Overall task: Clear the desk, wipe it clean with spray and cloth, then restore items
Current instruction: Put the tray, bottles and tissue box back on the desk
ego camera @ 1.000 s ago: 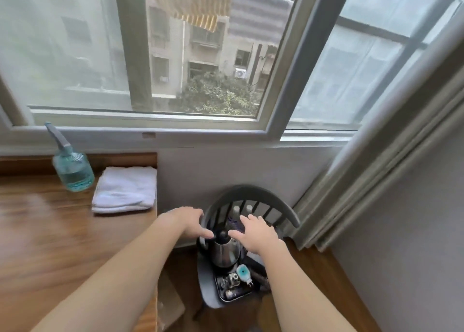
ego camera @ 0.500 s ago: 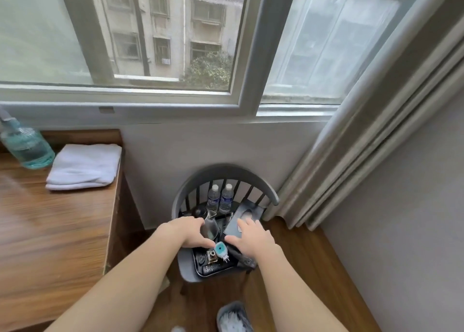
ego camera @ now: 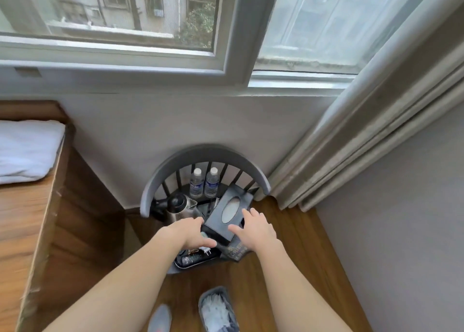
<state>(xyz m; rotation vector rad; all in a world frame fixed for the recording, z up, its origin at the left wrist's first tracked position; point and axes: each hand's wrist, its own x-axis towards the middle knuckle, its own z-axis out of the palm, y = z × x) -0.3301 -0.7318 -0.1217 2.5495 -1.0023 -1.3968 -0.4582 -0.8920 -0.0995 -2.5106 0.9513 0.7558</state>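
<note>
At the lower centre of the frame, both hands have shifted off the kettle (ego camera: 181,207) and down over the front of the loaded chair (ego camera: 204,155). A second ago they flanked the kettle lid; now the left hand (ego camera: 194,233) lies over the dark tray (ego camera: 194,262) with its fingers (ego camera: 208,243) extended and flat, holding nothing visible. The right hand (ego camera: 254,231) rests against the near right edge of the black tissue box (ego camera: 227,215), fingers spread and only loosely bent, not closed round it. The box sits tilted across the seat, just beside the kettle; two water bottles (ego camera: 204,183) stand against the chair back.

At the left edge of the frame, the wooden surface (ego camera: 22,218) carries only the folded white cloth (ego camera: 25,150); the spray bottle, visible earlier, is now outside the view.

Judgement: the clearing step appears complete, the items being parked on the chair. Both hands read as settling the load. Spraying and wiping the surface follow next
</note>
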